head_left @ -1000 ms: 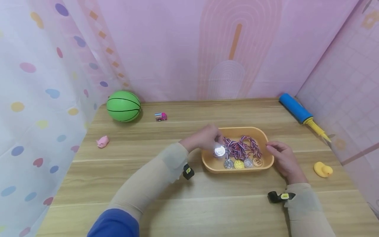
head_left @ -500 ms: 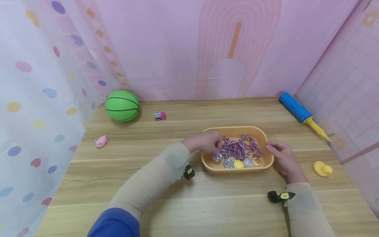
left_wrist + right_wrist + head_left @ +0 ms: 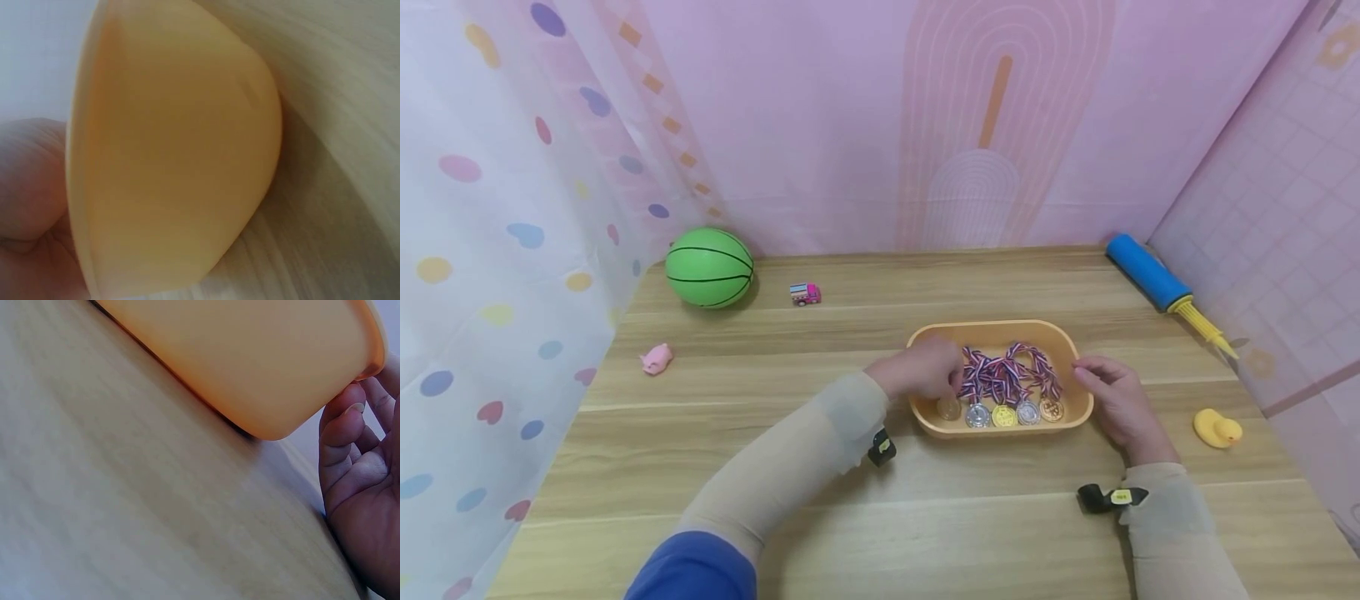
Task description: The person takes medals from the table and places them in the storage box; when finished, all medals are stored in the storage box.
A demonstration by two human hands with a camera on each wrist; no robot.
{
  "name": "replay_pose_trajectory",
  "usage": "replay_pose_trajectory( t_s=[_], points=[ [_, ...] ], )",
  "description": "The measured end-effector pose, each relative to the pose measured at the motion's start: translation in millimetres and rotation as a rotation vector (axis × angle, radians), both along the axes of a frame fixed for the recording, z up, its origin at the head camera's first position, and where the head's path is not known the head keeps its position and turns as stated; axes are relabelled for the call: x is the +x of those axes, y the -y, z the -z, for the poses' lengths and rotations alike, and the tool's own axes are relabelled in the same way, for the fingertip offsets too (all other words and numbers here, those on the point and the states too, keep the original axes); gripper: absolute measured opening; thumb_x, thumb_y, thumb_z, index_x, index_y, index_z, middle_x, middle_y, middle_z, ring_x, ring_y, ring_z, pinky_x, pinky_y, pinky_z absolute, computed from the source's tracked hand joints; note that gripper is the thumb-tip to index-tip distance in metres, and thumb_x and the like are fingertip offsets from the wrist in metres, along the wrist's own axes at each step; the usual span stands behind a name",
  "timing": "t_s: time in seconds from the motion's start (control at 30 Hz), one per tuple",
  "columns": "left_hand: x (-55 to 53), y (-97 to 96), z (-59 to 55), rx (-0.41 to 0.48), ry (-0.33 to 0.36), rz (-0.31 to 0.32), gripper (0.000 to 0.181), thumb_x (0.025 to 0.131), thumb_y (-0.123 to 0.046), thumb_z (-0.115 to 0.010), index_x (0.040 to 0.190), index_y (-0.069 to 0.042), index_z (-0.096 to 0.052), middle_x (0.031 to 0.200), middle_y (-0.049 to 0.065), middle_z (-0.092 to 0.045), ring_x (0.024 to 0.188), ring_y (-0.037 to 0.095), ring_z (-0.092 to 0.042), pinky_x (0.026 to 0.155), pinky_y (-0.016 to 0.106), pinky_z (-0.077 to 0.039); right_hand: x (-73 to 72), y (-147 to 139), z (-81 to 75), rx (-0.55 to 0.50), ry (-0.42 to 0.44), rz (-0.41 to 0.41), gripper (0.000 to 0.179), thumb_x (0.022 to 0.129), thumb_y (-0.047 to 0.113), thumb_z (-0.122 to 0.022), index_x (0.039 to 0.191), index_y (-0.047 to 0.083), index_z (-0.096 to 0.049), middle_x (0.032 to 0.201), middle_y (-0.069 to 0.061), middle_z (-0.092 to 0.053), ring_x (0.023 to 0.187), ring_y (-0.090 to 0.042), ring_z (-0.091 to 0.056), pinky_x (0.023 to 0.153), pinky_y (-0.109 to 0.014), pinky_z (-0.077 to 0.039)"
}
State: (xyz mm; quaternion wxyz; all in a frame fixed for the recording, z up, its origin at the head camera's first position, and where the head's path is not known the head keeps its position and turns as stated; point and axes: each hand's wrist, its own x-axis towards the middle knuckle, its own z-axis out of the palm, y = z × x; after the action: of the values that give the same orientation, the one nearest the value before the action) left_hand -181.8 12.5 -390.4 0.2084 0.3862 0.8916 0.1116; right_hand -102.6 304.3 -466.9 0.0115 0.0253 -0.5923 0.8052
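Observation:
An orange plastic tub holds several medals with red, white and blue ribbons. In a row along its near side lie a silver medal, a gold medal, another silver one and a bronze medal. My left hand reaches over the tub's left end, fingers curled and pinching the ribbon of a medal low inside; the fingertips are partly hidden. At the right end, my right hand holds the rim between thumb and fingers; the right wrist view shows its fingers under the lip.
On the wooden table stand a green ball, a small pink toy truck and a pink toy pig to the left. A blue and yellow hand pump and a yellow rubber duck lie at the right.
My left hand has lowered the leftmost medal from above the tub down toward its near left floor, in line with the others. The right hand has stayed on the rim.

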Motion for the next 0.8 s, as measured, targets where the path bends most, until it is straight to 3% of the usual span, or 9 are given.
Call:
replay_pose_trajectory(
  t_s=[0.2, 0.37, 0.47, 0.63, 0.8],
  points=[
    [5.2, 3.6, 1.2, -0.011, -0.068, 0.032, 0.020, 0.076, -0.009, -0.075, 0.063, -0.019, -0.064, 0.067, -0.008, -0.060, 0.070, 0.011, -0.054, 0.067, 0.023, -0.043, -1.1, 1, -1.2, 0.020, 0.009, 0.000, 0.022, 0.094, -0.003, -0.056, 0.096, 0.011, -0.073, 0.101, 0.004, -0.065, 0.099, -0.011, -0.056, 0.084, -0.020, -0.049],
    [9.5, 9.8, -4.5, 0.023, -0.125, 0.041, 0.017, 0.079, -0.008, -0.073, 0.068, -0.019, -0.065, 0.070, -0.009, -0.058, 0.072, 0.011, -0.053, 0.071, 0.023, -0.043, -3.0, 3, -2.8, 0.006, -0.004, 0.001, 0.026, 0.094, -0.004, -0.055, 0.094, 0.014, -0.073, 0.099, 0.004, -0.066, 0.097, -0.010, -0.057, 0.084, -0.019, -0.048],
    [10.3, 16.5, -11.1, 0.078, -0.130, 0.008, 0.013, 0.080, -0.008, -0.072, 0.072, -0.018, -0.066, 0.072, -0.008, -0.059, 0.073, 0.011, -0.054, 0.070, 0.022, -0.045, -5.0, 2, -3.2, 0.000, -0.012, -0.003, 0.027, 0.094, -0.005, -0.054, 0.094, 0.014, -0.073, 0.099, 0.004, -0.066, 0.097, -0.010, -0.057, 0.084, -0.019, -0.048],
    [11.5, 36.8, -21.9, 0.187, -0.062, -0.082, 0.004, 0.085, -0.008, -0.068, 0.085, -0.012, -0.069, 0.078, -0.006, -0.061, 0.073, 0.011, -0.056, 0.067, 0.022, -0.048, -4.3, -1, -2.0, 0.012, 0.001, -0.007, 0.026, 0.095, -0.003, -0.054, 0.095, 0.014, -0.073, 0.101, 0.004, -0.066, 0.099, -0.010, -0.057, 0.085, -0.019, -0.048],
    [15.0, 73.3, -33.7, 0.299, -0.128, -0.124, 0.003, 0.089, -0.011, -0.066, 0.086, -0.011, -0.068, 0.077, -0.005, -0.061, 0.071, 0.010, -0.055, 0.066, 0.023, -0.049, 0.2, -9, -1.2, 0.000, 0.053, -0.029, 0.022, 0.096, 0.002, -0.056, 0.106, 0.012, -0.072, 0.111, 0.005, -0.065, 0.105, -0.008, -0.058, 0.087, -0.020, -0.049]
  ],
)
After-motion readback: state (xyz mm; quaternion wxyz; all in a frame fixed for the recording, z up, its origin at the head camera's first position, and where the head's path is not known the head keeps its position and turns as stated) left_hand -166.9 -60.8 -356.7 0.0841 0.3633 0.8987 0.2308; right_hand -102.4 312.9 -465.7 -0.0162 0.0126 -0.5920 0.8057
